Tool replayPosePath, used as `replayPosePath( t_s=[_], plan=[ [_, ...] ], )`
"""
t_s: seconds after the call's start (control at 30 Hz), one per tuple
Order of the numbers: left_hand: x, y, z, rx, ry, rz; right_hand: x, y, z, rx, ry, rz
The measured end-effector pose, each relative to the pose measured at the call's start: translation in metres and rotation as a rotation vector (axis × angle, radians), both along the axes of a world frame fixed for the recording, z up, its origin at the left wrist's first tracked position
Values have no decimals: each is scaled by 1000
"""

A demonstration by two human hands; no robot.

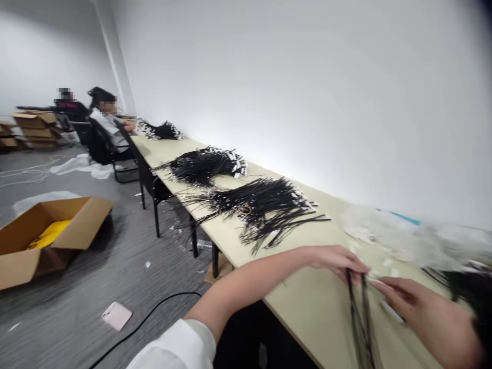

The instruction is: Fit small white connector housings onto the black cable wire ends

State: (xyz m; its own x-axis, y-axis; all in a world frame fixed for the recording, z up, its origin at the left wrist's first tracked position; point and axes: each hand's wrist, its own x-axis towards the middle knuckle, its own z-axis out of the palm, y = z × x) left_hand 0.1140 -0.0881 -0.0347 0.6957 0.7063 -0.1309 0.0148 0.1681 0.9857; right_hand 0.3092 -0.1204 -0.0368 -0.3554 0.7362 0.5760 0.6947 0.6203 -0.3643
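Black cables (363,323) hang in a thin bundle from my left hand (338,259), whose fingers are closed round their upper end. Close beside those fingertips, my right hand (421,305) is closed in a pinch near the top of the cables. Something small and pale shows at its fingertips, too blurred to name. A small white piece (392,311) is visible just below the right fingers; whether it is held I cannot tell. Left of my hands, a large pile of black cables with white ends (265,202) lies on the pale table (303,307).
Farther along are more cable piles (207,164) (161,130). Clear plastic bags (407,238) lie against the wall, with dark cables (465,284) at the right. Chairs (148,179), an open carton (80,225), a phone (117,315) and a black cord (154,310) occupy the floor. Two people sit beyond.
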Motion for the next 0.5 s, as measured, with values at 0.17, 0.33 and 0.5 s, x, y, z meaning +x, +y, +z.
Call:
replayPosePath(
  t_s=[0.17,0.33,0.5],
  plan=[
    [-9,-17,20,40,-34,5,-21,-25,27,57,78,86],
    [-12,-19,31,61,-19,34,-29,-29,39,139,177,68],
    [-13,-21,36,74,-47,33,-29,-30,42,147,280,61]
  ],
)
